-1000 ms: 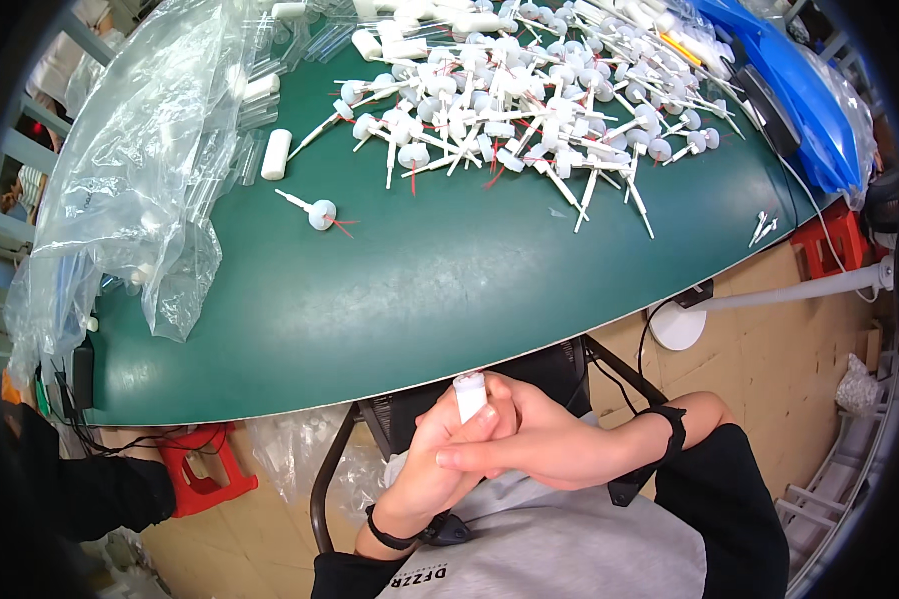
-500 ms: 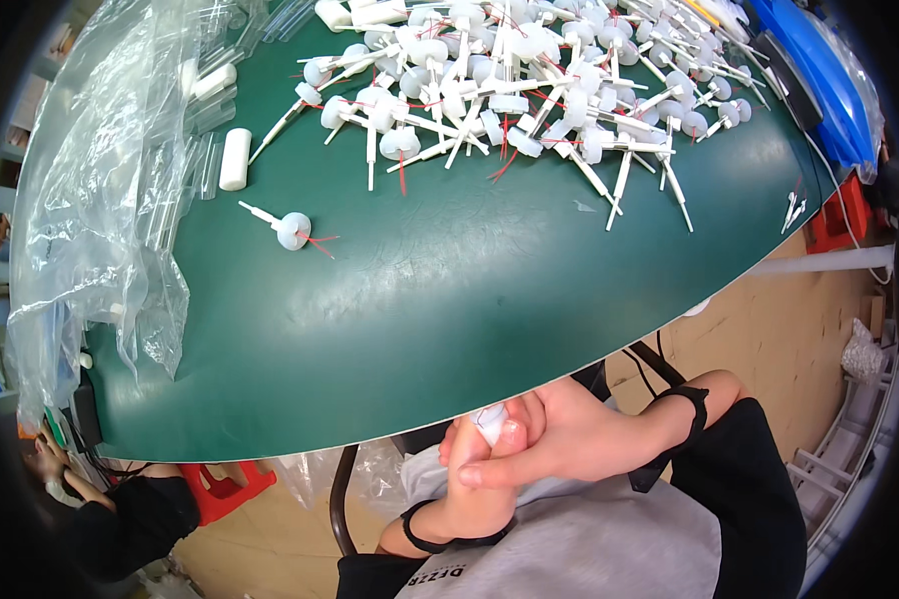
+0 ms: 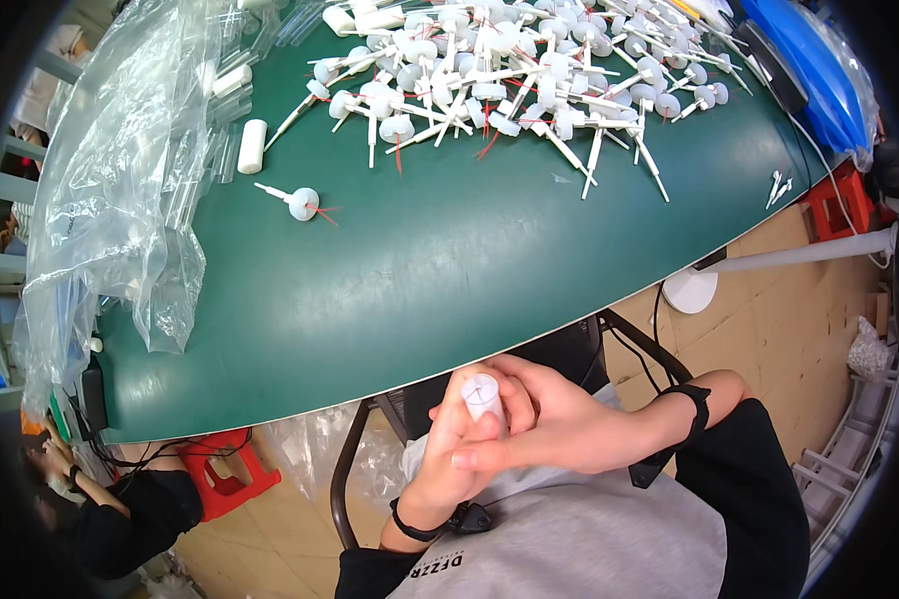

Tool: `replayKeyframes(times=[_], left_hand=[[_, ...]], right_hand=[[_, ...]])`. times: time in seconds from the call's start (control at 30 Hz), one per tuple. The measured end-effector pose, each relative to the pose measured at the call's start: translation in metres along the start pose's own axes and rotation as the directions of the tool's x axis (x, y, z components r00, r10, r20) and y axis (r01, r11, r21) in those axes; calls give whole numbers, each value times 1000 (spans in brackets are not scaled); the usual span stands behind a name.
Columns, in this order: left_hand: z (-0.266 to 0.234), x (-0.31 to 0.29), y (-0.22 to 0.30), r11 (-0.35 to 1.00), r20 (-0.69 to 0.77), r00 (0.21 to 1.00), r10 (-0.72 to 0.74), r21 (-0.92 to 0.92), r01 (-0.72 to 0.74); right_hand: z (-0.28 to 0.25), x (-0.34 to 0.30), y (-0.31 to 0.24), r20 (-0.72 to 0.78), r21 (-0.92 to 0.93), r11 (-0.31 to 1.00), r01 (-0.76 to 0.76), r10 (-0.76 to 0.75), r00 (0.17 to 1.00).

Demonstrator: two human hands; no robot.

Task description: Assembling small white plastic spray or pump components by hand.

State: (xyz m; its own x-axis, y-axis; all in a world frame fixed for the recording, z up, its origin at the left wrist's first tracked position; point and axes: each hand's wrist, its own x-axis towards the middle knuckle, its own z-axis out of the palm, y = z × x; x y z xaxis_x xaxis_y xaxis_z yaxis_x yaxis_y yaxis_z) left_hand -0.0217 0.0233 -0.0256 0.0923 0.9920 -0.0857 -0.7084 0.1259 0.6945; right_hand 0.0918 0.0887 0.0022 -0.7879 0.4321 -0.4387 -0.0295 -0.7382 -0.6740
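Close to my body, just off the table's near edge, both my hands are closed together around a small white cylinder point(image 3: 482, 395). Its round, pale end faces up, with a thin dark mark at the centre. My left hand point(image 3: 451, 439) wraps it from the left. From the right, my right hand point(image 3: 559, 424) clasps it, thumb lying across toward the left hand. The cylinder's lower part is hidden by fingers. On the green table point(image 3: 389, 290) lies one white rod with a round bulb-like part and red wires point(image 3: 302, 204).
A heap of similar white rods with round parts and red wires point(image 3: 489, 90) covers the far table. At left are a clear plastic bag point(image 3: 120, 190), clear tubes and a white cylinder point(image 3: 253, 147). A blue bag point(image 3: 804, 75) lies far right; a person point(image 3: 140, 509) sits lower left.
The hands have risen slightly and the held cylinder shows more, its round end now turned upward. The whole view has shifted a little; the things on the table lie as before.
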Motion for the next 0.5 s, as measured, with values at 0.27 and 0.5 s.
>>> replayKeyframes(times=[0.27,0.5], left_hand=[[4,-1,-10,991,-220,973,-67,94,90],[22,8,-20,991,-339,932,128,67,-112]], right_hand=[[-4,12,1,-46,-130,980,150,-157,987],[-12,19,-6,13,-304,898,319,-331,944]])
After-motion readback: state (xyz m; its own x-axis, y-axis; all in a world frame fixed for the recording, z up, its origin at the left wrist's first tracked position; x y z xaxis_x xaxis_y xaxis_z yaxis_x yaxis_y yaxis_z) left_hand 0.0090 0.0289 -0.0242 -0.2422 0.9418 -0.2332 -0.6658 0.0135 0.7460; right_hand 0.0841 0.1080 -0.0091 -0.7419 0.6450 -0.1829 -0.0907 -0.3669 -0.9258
